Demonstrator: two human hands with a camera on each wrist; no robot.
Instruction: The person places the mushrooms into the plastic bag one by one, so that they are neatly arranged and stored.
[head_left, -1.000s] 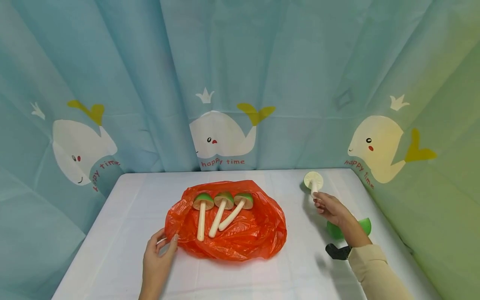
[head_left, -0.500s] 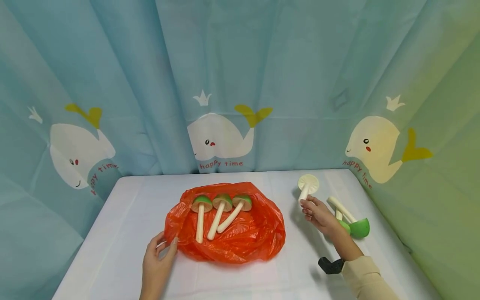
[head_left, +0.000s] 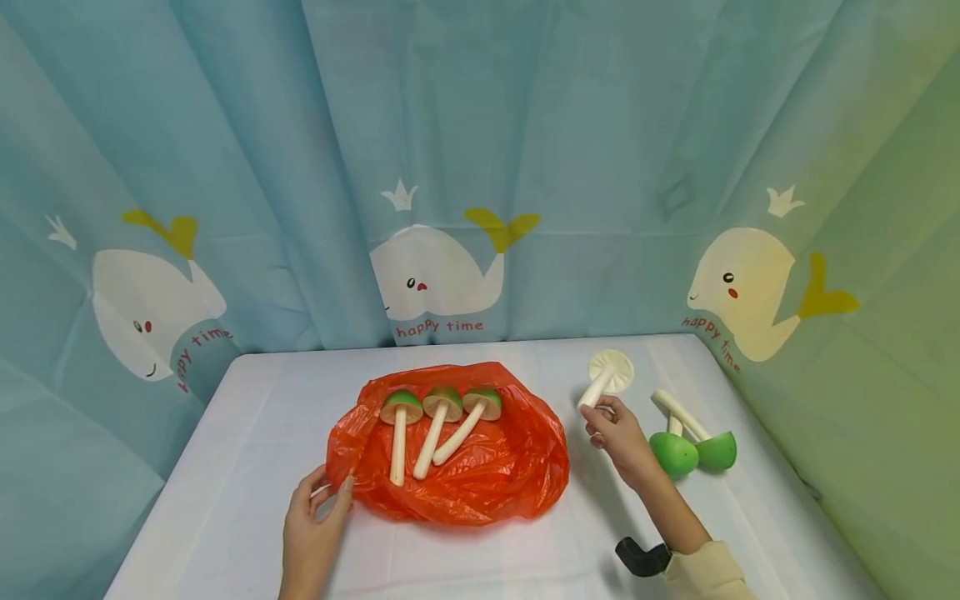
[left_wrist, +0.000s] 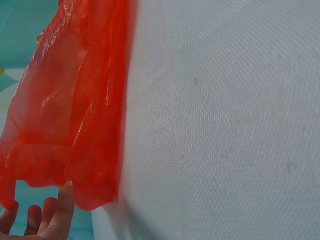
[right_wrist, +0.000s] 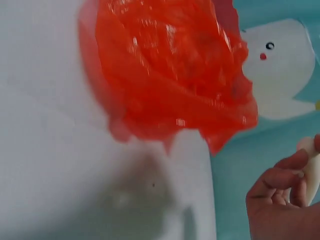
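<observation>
My right hand (head_left: 618, 437) pinches the stem end of a toy mushroom (head_left: 611, 369). Its pale gilled underside faces me and its cap top is hidden. This mushroom is right of an open red plastic bag (head_left: 517, 471). Inside the bag's opening lie three green-capped toy mushrooms (head_left: 442, 400), caps toward the back. At the bag's left edge my left hand (head_left: 313, 517) holds the rim between thumb and fingers; the left wrist view shows its fingertips (left_wrist: 65, 192) on the red plastic (left_wrist: 55, 110).
Two more green-capped mushrooms (head_left: 673, 454) lie right of my right forearm, stems pointing back. A black strap-like piece (head_left: 641, 557) sticks out by the right sleeve (head_left: 708, 571). Behind the white table (head_left: 277, 400) hangs a blue curtain (head_left: 600, 167) with whale prints.
My right hand has moved left toward the bag with the mushroom, uncovering the two mushrooms on the right. My left hand has stayed at the bag's edge.
</observation>
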